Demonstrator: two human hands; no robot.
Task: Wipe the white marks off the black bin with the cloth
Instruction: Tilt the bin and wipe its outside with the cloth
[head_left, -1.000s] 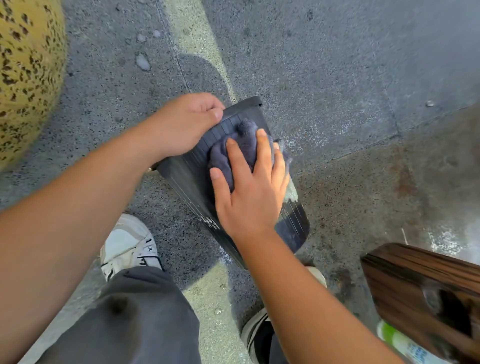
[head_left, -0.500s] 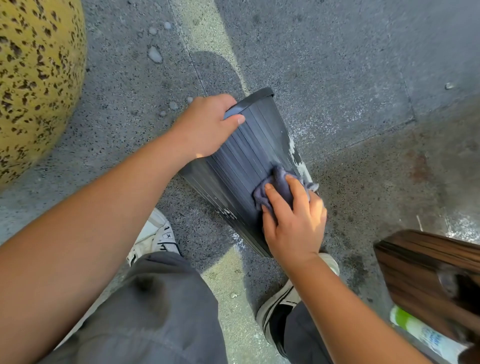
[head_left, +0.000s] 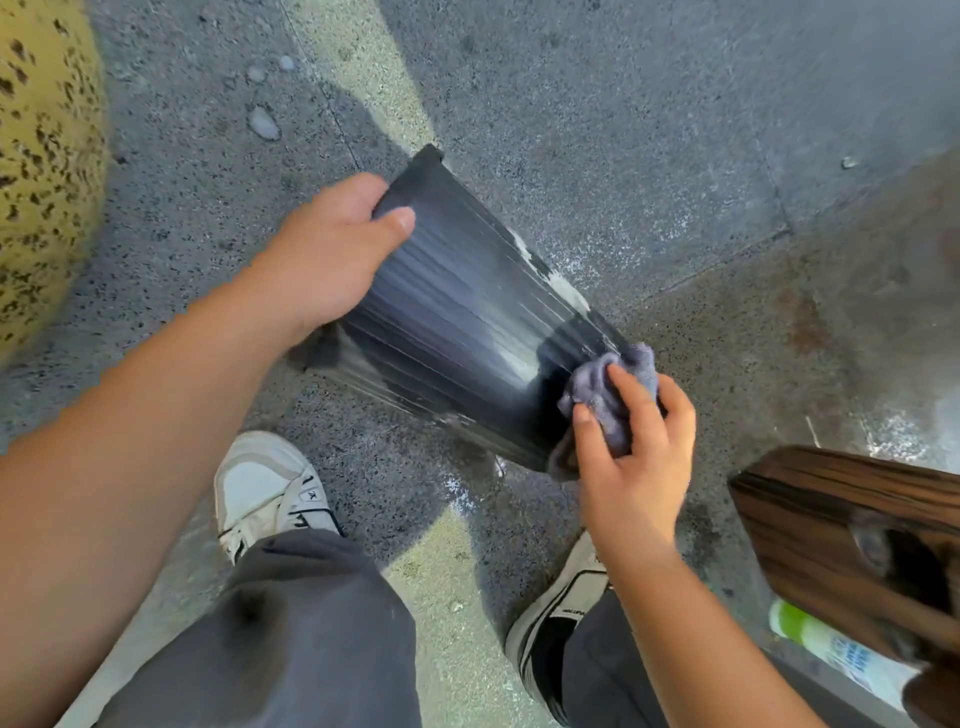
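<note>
The black bin is tipped on its side over the pavement, rim end toward the far left and base end toward the near right. It looks like thin ribbed plastic, so I'd guess it's light, a bit flexy and easy to spin.

The left hand grips the rim end, thumb curled over the wall, which seems the sensible hold since the rim is the stiffest part. The right hand has its fingers bunched around the soft grey cloth, pressing it on the wall near the base.

White marks run along the far-right edge. There's plenty of open room far and right, but it's tighter near right by the wooden thing, and both shoes sit just under the bin.
</note>
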